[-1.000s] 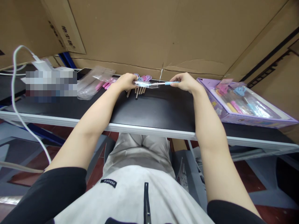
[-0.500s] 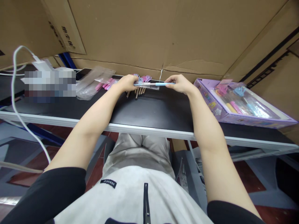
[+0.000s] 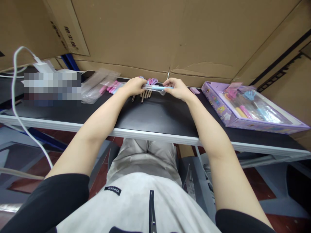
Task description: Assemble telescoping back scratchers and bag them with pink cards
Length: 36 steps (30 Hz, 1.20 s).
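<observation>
My left hand [image 3: 136, 86] is closed around one end of a clear plastic sleeve [image 3: 161, 92]. From the right, my right hand [image 3: 177, 89] pinches the light-blue handle of a back scratcher [image 3: 156, 87]. Its length lies level, mostly within the sleeve, between my two hands; the end by my left fingers is hard to make out. Just behind and below, several back scratchers with pink and purple claw heads [image 3: 153, 81] lie on the black table, their metal rods [image 3: 145, 95] pointing towards me. My left hand partly hides them.
Left of my hands are pink handles [image 3: 112, 86] and empty clear sleeves [image 3: 93, 89]. A purple box [image 3: 233, 121] with bagged back scratchers stands at the right. A small pink card [image 3: 194, 91] lies beside it. Cardboard [image 3: 150, 35] walls the back; a white cable [image 3: 15, 90] hangs left.
My right hand has moved left towards my left hand, sliding the light-blue back scratcher further into the sleeve. The small pink card has come into view. My left hand has barely moved.
</observation>
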Motion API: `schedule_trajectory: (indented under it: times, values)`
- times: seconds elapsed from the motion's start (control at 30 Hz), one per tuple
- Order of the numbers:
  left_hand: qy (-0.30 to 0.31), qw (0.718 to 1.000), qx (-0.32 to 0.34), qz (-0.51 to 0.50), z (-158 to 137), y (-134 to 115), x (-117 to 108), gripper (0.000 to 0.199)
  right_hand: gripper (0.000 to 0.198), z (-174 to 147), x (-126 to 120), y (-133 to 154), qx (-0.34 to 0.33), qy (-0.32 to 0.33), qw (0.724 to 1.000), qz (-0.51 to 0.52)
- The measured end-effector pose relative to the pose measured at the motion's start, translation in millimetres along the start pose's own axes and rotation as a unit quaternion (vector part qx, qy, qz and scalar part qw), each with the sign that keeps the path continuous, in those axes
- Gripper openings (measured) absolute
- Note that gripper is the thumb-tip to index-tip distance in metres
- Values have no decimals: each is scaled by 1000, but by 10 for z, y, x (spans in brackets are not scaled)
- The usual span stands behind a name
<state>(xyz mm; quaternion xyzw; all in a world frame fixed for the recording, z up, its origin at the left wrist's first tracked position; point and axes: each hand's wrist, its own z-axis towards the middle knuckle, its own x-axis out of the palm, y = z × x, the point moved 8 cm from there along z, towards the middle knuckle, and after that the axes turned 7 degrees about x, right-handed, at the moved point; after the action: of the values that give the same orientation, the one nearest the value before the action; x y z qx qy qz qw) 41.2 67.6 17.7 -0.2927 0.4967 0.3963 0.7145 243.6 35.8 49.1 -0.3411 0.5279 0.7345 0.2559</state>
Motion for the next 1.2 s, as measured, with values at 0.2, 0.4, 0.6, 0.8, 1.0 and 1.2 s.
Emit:
schedule_trajectory:
  times: [0.2, 0.4, 0.6, 0.8, 1.0, 1.2]
  values:
    - [-11, 1000, -4, 2, 13, 81, 5, 12, 30, 147, -64, -257, -5, 37, 997, 68]
    - [-28, 1000, 9, 1, 23, 86, -10, 14, 31, 125, -95, -278, 4, 47, 996, 75]
    - [-28, 999, 24, 8, 17, -10, -38, 19, 20, 23, 45, -90, -2, 77, 991, 106]
    - [-23, 999, 28, 10, -12, -123, -75, 20, 18, 49, 91, -114, -13, 74, 993, 95]
    - [-21, 998, 53, 16, -6, -213, -49, 25, 21, 51, 115, -96, -23, 74, 995, 70]
    - [-52, 996, 76, 19, 14, -219, -42, 29, 20, -7, 134, -16, -29, 91, 994, 45]
